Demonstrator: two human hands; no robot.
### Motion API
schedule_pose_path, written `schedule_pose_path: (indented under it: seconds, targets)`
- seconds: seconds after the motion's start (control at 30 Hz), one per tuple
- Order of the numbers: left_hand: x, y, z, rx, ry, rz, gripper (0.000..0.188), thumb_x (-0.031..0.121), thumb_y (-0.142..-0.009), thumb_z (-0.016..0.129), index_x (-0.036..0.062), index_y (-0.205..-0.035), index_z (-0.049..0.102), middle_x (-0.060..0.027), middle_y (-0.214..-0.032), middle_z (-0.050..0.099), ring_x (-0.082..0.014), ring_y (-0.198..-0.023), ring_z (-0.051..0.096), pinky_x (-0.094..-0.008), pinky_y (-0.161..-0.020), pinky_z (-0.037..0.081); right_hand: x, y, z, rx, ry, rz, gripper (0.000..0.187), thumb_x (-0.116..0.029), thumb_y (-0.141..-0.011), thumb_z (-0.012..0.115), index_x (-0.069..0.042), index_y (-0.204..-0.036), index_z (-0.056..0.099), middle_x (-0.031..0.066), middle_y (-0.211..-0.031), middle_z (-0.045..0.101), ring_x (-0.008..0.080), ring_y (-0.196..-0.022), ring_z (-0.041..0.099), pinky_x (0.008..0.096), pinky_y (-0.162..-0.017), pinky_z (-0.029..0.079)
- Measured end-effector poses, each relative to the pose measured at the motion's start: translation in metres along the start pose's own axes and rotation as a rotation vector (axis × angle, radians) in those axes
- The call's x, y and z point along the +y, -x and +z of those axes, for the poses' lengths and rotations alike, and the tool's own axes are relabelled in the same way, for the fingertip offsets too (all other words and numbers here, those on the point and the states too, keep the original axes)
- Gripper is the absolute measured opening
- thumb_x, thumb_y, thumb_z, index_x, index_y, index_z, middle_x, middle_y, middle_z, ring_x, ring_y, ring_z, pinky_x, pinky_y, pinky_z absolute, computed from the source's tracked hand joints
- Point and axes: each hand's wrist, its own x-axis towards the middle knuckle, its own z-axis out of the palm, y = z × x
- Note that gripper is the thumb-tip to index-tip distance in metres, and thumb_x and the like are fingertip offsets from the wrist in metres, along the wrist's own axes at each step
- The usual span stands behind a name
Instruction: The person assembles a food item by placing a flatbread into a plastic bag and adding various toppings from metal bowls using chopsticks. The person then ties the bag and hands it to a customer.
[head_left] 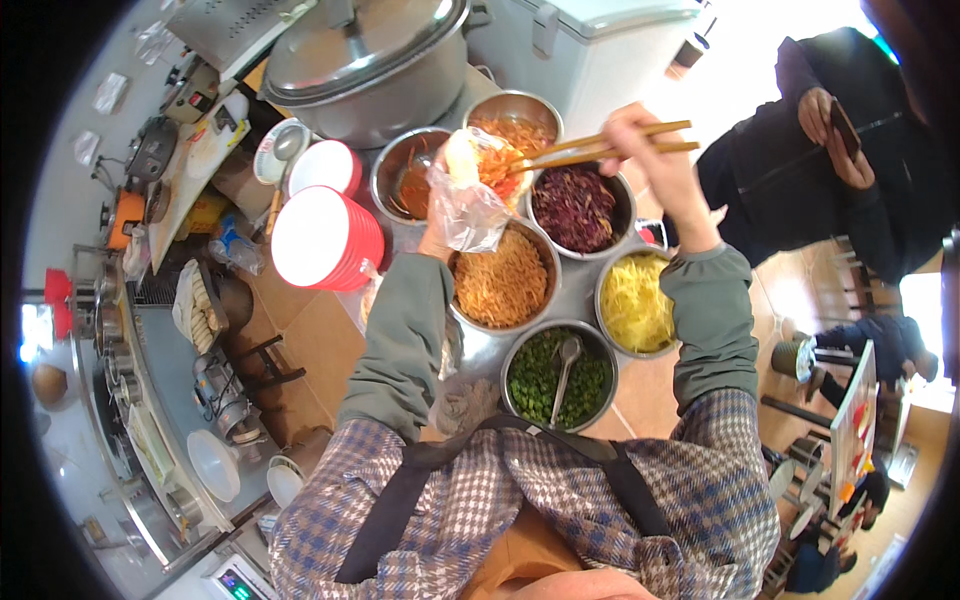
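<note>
My left hand (434, 238) is closed around a clear plastic bag (470, 218) holding a pale split bun (462, 158) filled with orange-red shreds. In my right hand (640, 150) is a pair of wooden chopsticks (570, 152), their tips at the filling. Metal bowls crowd the counter below: orange shreds (520, 130), a reddish sauce or shreds (416, 190), purple shredded cabbage (575, 212), light-brown shreds (505, 278), yellow shreds (637, 303), and chopped greens (535, 375) with a metal spoon (566, 372) in them. The bag hides most of my left fingers.
A large lidded metal pot (370, 105) stands behind the bowls. At left are stacked red-and-white tubs (325, 240) and a small bowl with a ladle (288, 145). A person in dark clothes (800, 180) stands at right, holding a phone. A white freezer (580, 60) is at the back.
</note>
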Motion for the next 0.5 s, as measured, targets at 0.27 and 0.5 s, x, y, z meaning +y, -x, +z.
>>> schedule_pose_path:
  seconds: [0.27, 0.5]
  targets:
    - [-0.011, 0.075, -0.016, 0.123, -0.070, -0.078, 0.075, 0.016, -0.073, 0.080, 0.0026, -0.137, 0.044, -0.0167, -0.127, 0.060, -0.0296, -0.115, 0.064, -0.0442, -0.099, 0.056, 0.128, 0.069, -0.059, 0.513, 0.248, 0.415, 0.024, -0.024, -0.100, 0.059, 0.000, -0.096, 0.063, 0.0047, -0.076, 0.066, 0.0094, -0.043, 0.056, 0.0232, -0.038, 0.044]
    - [-0.029, 0.102, -0.013, 0.180, -0.148, -0.143, 0.073, 0.018, -0.074, 0.081, 0.0026, -0.136, 0.045, -0.0160, -0.127, 0.060, -0.0275, -0.114, 0.064, -0.0424, -0.098, 0.056, 0.199, 0.086, -0.037, 0.767, -0.199, 0.421, 0.021, -0.019, -0.100, 0.056, 0.000, -0.091, 0.055, 0.0134, -0.073, 0.065, 0.0223, -0.052, 0.067, 0.0309, -0.045, 0.058]
